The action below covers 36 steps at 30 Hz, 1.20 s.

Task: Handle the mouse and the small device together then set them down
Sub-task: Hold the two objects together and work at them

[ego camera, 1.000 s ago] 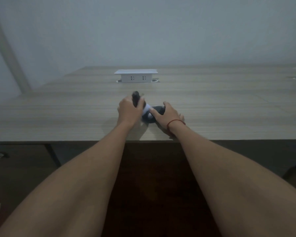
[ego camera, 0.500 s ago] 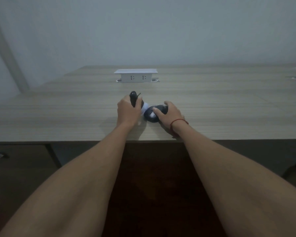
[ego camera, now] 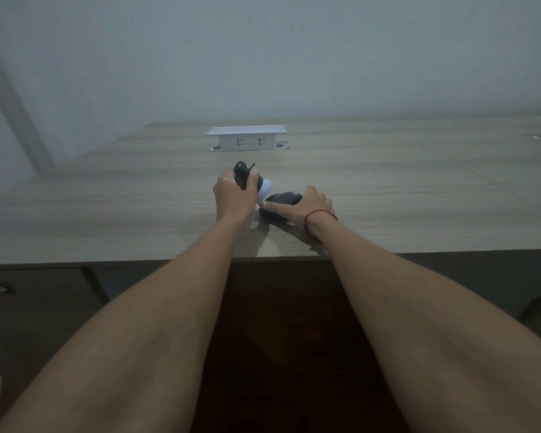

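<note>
Worktop [ego camera: 107,214], one: wood-grain surface, bearing everything listed. Socket box [ego camera: 246,138], one: white, raised at the far middle, well apart from the hands. Left hand [ego camera: 231,200], one: curled closed around the small device, lifted a little above the surface. Right hand [ego camera: 306,204], one: laid palm-down over the mouse, fingers draped on its far side and thumb along its near edge; whether it grips or merely rests cannot be told. Mouse [ego camera: 281,200], one: dark, rounded, lying on the worktop under the right hand, long axis running roughly left to right in view, its left end pointing toward the left hand. Small device [ego camera: 241,175], one: dark, rounded top with a thin black stalk protruding above the left fist, held upright. Pale piece [ego camera: 266,186], one: whitish, between the two hands, just beside the mouse; its nature unclear. Red thread [ego camera: 317,214], one: around the right wrist. Judgement: the mouse appears already down; the device lies left and slightly beyond it, so the left hand sets it down.
</note>
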Tool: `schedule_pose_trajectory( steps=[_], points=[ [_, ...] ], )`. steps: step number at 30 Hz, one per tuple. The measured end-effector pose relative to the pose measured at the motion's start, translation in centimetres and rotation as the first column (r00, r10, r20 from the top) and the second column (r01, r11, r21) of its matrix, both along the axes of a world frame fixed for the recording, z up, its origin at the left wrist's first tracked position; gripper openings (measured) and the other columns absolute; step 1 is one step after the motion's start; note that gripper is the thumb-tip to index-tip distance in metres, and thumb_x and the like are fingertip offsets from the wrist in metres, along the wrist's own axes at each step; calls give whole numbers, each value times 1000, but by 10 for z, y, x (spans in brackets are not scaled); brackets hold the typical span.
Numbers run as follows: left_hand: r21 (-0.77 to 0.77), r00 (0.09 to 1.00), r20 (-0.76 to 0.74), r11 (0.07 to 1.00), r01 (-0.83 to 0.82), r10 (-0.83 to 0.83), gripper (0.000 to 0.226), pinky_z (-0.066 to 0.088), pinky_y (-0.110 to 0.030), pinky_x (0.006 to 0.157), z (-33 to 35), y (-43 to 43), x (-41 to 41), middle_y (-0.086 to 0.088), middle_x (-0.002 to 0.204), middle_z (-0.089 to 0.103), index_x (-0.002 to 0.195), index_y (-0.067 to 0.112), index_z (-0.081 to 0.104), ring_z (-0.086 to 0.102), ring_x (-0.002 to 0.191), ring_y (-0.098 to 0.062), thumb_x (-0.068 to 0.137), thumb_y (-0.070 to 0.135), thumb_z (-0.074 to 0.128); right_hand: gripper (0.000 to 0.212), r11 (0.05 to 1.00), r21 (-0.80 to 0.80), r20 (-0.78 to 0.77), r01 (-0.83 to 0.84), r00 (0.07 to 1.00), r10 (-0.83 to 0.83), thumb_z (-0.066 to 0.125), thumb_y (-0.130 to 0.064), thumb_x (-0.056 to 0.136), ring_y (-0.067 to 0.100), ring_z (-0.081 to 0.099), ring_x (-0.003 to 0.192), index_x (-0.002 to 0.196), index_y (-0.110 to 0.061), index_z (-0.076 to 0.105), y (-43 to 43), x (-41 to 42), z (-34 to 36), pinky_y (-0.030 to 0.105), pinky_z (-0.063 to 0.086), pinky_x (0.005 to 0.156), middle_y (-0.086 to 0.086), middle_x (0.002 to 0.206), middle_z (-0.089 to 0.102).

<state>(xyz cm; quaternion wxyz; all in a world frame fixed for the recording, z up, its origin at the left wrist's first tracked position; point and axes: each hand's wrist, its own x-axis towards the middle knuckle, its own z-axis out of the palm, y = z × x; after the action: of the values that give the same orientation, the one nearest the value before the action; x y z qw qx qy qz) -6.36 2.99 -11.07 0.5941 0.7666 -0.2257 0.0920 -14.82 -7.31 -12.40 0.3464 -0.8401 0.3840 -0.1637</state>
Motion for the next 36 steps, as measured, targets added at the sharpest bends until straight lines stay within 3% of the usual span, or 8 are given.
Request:
schedule_pose_trajectory(
  steps=[5,10,15,19,21,26,32,36],
  points=[
    [194,1000,14,981,15,-18,34,43,-28,75,-14,8,10,-10,101,63,112,1,63,55,88,-19,93,29,60,99,989,-139,-64,-50,997,41,66,-79,56,27,46,122,130,-17,45,2,2,-3,44,39,104,8,130,51],
    [31,1000,-6,999,27,-27,40,42,-25,74,-6,5,5,-9,102,63,112,1,63,57,89,-16,92,36,59,81,989,-88,-39,-115,993,112,69,-69,62,27,50,116,124,-20,49,-5,1,-5,48,35,105,4,124,56],
    [186,999,19,981,45,-49,36,43,-28,74,-17,9,2,-9,98,59,111,-1,61,56,89,-19,93,30,59,90,990,-24,24,-142,989,143,67,-70,49,29,51,116,123,-20,50,-3,-3,-3,49,40,102,6,123,56],
    [64,999,49,998,7,-10,33,43,-24,72,-8,10,0,-6,96,60,107,4,62,55,86,-16,94,34,57,106,997,-67,12,-47,999,48,68,-76,58,30,39,132,141,-16,38,5,-5,-1,47,36,108,10,143,42],
    [45,999,43,999,31,-33,33,44,-21,69,-3,8,-2,-5,93,60,105,4,63,56,84,-16,93,35,59,104,995,-90,-11,-53,999,52,69,-73,59,30,40,131,141,-16,37,7,-4,-1,45,37,108,10,142,43],
    [216,998,21,975,54,-60,36,46,-29,76,-17,8,2,-11,103,63,113,2,62,59,92,-21,91,30,62,96,991,-3,62,-134,989,134,72,-59,60,31,47,122,140,-18,37,6,-9,-2,50,44,101,8,138,49],
    [-10,993,-88,997,74,-74,38,49,-29,80,-10,7,-4,-6,100,67,108,6,66,62,92,-18,90,39,62,81,987,12,91,-159,983,158,74,-50,65,26,50,115,133,-21,42,6,-8,-5,48,41,103,5,128,55],
    [133,997,-51,989,57,-50,37,49,-29,82,-16,10,0,-9,102,63,114,2,63,59,92,-20,90,30,64,78,990,-20,82,-138,987,139,76,-49,67,25,49,119,133,-22,43,1,-9,-6,47,34,108,4,131,55]
  ],
)
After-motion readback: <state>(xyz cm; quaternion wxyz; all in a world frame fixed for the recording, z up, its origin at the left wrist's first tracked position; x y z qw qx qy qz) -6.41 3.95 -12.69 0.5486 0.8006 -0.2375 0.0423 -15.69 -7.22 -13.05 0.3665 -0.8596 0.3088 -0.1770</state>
